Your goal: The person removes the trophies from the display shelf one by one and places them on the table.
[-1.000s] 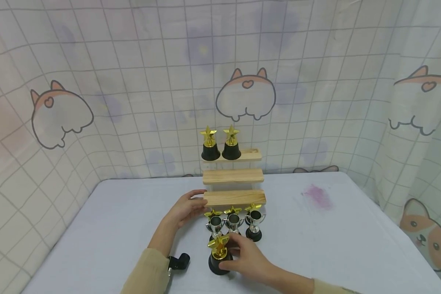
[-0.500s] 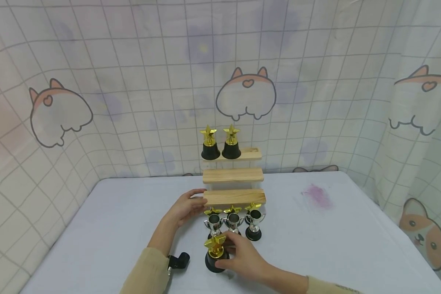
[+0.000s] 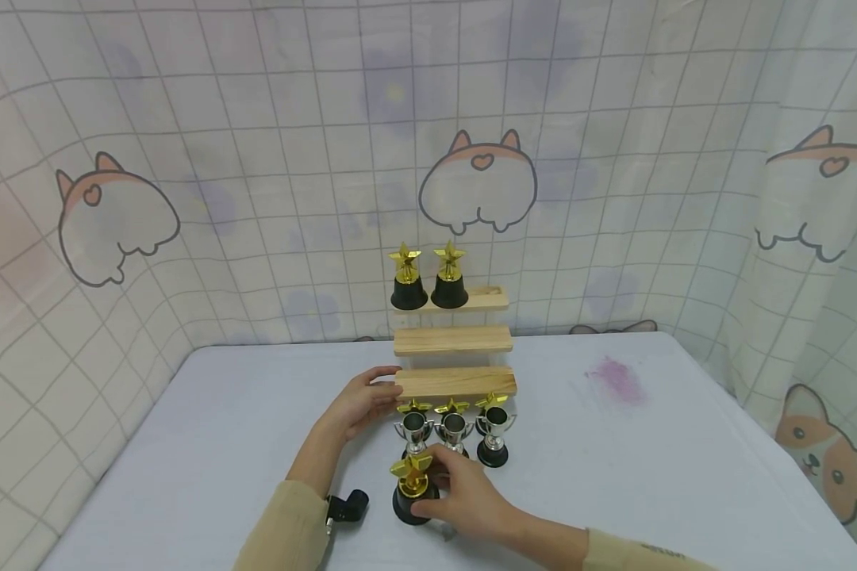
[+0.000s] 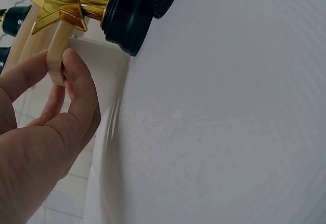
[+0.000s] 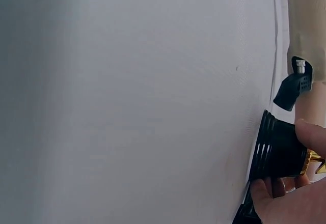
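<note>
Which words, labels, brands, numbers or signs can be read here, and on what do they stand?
None can be read.
Right sleeve: a small dark marking, too small and blurred to read.
Star trophy in the right hand: no lettering visible.

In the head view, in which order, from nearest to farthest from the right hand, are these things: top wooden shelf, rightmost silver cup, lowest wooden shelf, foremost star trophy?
From the right hand:
1. Foremost star trophy: held in it.
2. Rightmost silver cup: just beyond the hand, slightly right.
3. Lowest wooden shelf: ahead, past the cup.
4. Top wooden shelf: farthest back.
</note>
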Tool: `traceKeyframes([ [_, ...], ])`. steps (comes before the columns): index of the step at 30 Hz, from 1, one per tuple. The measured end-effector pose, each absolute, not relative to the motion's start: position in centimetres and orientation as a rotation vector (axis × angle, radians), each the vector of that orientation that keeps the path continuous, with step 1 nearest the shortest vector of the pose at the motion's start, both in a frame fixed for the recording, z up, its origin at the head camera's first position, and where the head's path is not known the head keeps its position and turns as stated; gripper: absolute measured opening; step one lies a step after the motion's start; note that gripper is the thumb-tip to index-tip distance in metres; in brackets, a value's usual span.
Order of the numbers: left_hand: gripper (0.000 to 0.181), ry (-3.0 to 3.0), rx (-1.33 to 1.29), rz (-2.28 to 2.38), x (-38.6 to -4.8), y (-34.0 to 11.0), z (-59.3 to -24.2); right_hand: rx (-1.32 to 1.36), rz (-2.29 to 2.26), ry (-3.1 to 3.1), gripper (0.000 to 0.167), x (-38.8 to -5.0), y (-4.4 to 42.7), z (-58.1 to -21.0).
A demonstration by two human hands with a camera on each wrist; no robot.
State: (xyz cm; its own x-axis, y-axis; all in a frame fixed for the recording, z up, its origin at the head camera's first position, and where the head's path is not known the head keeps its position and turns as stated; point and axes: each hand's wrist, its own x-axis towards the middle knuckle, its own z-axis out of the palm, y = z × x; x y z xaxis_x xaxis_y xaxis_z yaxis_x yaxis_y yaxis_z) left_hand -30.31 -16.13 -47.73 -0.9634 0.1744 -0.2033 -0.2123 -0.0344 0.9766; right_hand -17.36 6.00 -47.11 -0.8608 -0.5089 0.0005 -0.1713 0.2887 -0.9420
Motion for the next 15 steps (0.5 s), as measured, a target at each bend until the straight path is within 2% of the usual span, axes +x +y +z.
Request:
traceKeyframes([
  [15, 0.056, 1.977, -0.042, 2.084, -30.49, -16.15, -47.83, -0.624, -1.544, 2.339, 0.055, -17.37, 6.14, -47.24],
])
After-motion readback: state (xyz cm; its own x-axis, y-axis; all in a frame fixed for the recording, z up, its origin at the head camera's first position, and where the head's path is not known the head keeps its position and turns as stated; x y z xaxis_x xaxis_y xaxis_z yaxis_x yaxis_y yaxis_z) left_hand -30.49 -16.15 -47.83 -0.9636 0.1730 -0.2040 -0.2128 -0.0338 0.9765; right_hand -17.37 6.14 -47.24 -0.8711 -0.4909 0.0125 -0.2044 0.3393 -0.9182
